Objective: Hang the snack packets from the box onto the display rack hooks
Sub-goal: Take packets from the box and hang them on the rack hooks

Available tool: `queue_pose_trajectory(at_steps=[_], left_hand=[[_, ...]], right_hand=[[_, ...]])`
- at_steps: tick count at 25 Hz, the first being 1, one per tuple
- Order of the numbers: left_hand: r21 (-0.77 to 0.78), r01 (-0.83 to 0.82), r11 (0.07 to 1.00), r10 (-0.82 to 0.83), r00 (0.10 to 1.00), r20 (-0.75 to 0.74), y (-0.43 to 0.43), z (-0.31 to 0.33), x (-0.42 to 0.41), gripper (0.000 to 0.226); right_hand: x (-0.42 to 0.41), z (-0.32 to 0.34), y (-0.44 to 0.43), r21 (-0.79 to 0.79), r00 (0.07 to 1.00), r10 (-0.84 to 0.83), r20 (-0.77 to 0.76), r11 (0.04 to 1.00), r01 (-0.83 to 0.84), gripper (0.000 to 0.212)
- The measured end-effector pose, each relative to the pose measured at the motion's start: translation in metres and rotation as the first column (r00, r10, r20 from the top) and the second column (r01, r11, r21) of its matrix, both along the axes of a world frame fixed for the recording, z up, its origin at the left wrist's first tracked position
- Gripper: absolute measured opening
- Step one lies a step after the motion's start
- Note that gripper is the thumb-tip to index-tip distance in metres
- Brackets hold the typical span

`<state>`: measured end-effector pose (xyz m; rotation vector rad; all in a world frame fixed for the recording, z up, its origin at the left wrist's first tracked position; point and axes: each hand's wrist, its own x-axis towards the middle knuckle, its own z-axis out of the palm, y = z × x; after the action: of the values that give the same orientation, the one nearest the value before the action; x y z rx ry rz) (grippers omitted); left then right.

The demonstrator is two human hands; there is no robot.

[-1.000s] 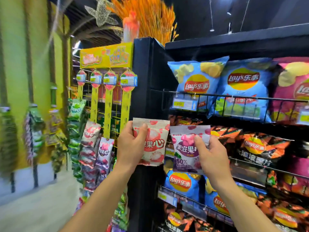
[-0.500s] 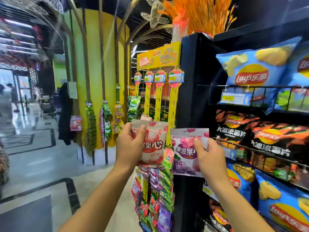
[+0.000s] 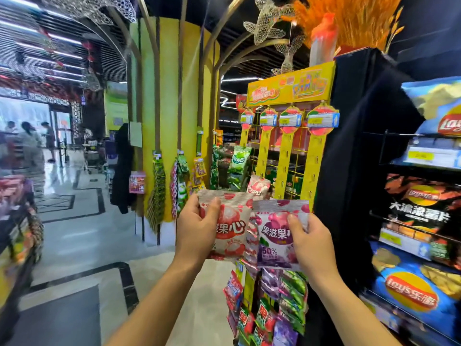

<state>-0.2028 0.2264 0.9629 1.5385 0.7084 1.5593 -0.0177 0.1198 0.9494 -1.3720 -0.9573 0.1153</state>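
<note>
My left hand [image 3: 197,228] grips a white and red snack packet [image 3: 232,228] by its left side. My right hand [image 3: 311,238] pinches a purple snack packet [image 3: 274,236] at its right edge. Both packets are held upright, side by side, in front of the yellow display rack [image 3: 289,156]. The rack has several yellow hanging strips with round price tags on top. Its upper hooks are mostly bare, and a white and red packet [image 3: 258,184] and a green packet [image 3: 239,158] hang there. Several colourful packets [image 3: 282,303] hang low on the rack below my hands. No box is in view.
A black shelf unit [image 3: 359,171] with chip bags [image 3: 411,293] stands to the right of the rack. A yellow pillar [image 3: 174,108] with hanging snack strips rises on the left. A tiled aisle [image 3: 82,233] stretches left, with people far off near the entrance.
My view has swung left, so the rack now fills the middle and the chip shelves sit at the right edge. Both hands still hold their packets, now in front of the rack.
</note>
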Motion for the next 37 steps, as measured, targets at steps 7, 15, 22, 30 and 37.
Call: queue_pose_trajectory(at_steps=[7,15,22,30,37], left_hand=[[0.002,0.053,0.999,-0.053,0.999,-0.001,0.098,-0.009,-0.050,0.024],[-0.013,0.097,0.995,-0.097,0.995,-0.012,0.184,-0.016,-0.073,0.019],[-0.028,0.131,0.991,-0.132,0.991,-0.018,0.244,-0.020,-0.038,0.013],[0.013,0.197,0.980,-0.196,0.980,-0.044,0.322,-0.006,0.035,0.011],[0.045,0.329,0.943,-0.329,0.944,-0.012,0.361,0.005,0.122,0.006]], right_hand=[[-0.059,-0.004,0.092,-0.014,0.994,-0.105,0.008,0.994,0.106,0.034],[-0.085,-0.010,0.160,0.001,0.986,-0.166,-0.010,0.986,0.166,0.030],[-0.059,-0.012,0.217,0.036,0.989,-0.145,-0.024,0.989,0.146,0.031],[0.007,-0.016,0.304,0.097,0.972,-0.229,-0.054,0.968,0.233,0.039],[0.069,-0.009,0.313,0.114,0.930,-0.357,-0.083,0.924,0.365,0.036]])
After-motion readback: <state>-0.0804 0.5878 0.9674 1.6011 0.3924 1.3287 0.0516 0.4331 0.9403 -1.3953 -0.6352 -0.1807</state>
